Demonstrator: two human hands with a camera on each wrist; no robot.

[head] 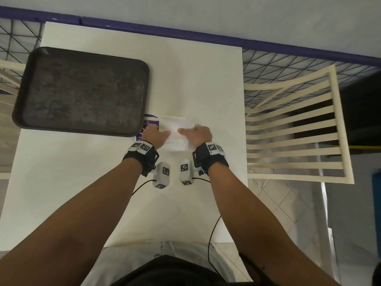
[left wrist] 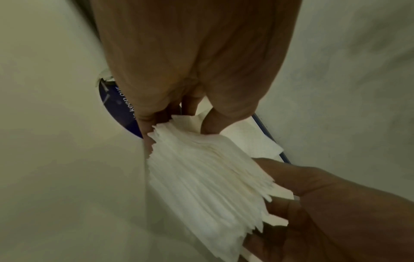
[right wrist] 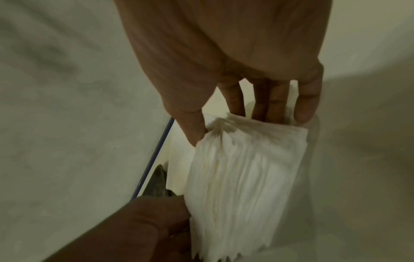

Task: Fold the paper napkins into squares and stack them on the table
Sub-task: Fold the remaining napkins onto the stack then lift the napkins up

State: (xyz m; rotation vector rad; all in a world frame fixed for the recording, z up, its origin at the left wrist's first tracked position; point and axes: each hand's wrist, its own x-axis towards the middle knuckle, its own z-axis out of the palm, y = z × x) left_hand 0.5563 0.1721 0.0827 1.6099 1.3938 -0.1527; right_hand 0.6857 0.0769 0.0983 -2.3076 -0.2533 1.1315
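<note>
A thick stack of white paper napkins sits on the white table, held from both sides. My left hand grips its left edge, thumb on top and fingers curled round the side. My right hand grips the right edge the same way. The left wrist view shows the layered napkin stack pinched by the left hand, with the right hand at the other end. In the right wrist view the right hand clasps the napkin stack. A flat napkin lies just beyond.
A dark empty tray fills the table's left part, right beside my left hand. A round purple sticker lies partly under that hand. A cream slatted chair stands off the table's right edge. Bare tabletop stretches beyond and in front of the hands.
</note>
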